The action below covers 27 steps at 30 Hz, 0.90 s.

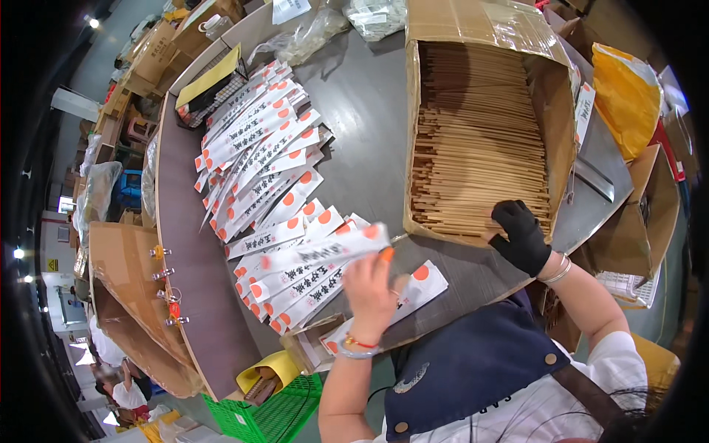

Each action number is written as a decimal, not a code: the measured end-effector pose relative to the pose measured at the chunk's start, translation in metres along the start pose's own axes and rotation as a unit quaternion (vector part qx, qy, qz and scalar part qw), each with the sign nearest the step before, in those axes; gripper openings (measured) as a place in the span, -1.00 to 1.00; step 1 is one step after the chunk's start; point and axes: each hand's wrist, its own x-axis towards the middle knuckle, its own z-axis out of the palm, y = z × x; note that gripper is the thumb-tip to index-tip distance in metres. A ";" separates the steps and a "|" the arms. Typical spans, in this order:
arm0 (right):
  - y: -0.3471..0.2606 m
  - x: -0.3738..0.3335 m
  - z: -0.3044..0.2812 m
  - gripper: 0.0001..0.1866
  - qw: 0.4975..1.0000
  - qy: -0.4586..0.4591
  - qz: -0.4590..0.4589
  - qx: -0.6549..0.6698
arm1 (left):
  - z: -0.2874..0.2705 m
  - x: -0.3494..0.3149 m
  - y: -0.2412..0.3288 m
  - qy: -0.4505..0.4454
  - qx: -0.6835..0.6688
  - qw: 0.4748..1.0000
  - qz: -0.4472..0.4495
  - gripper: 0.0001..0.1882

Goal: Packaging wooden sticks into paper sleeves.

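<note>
My left hand (pixel 371 295), an orange cover on one fingertip, pinches the right end of a blurred white paper sleeve (pixel 317 252) with orange dots. Under it spreads a long, overlapping pile of like sleeves (pixel 258 148). Beside my left wrist, a stack of sleeves (pixel 422 284) lies slanted at the table's near edge. My right hand (pixel 523 232) wears a black glove with at least one bare fingertip. It is over the near right corner of an open cardboard box (pixel 480 26), its thumb and fingers apart. Thin wooden sticks (pixel 480 162) fill the box in rows.
The grey table (pixel 354 111) has a raised left wall (pixel 181 221). A wire basket (pixel 214 88) and plastic bags (pixel 314 37) stand at the back. To the right are a yellow bag (pixel 624 100) and open cartons (pixel 635 214). A green crate (pixel 255 413) sits below the near left edge.
</note>
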 end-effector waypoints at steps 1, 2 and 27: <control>0.009 -0.004 -0.001 -0.59 0.996 -0.025 -0.036 -0.082 | 0.008 -0.015 0.002 -0.050 -0.052 0.994 -0.080 -0.69; 0.014 -0.005 -0.001 -0.66 0.983 -0.049 -0.071 -0.164 | 0.017 -0.025 0.005 -0.087 -0.082 0.988 -0.098 -0.65; -0.023 -0.023 -0.038 -0.64 0.969 -0.162 -0.114 -0.146 | 0.037 -0.046 0.000 0.007 -0.202 0.974 -0.097 -0.80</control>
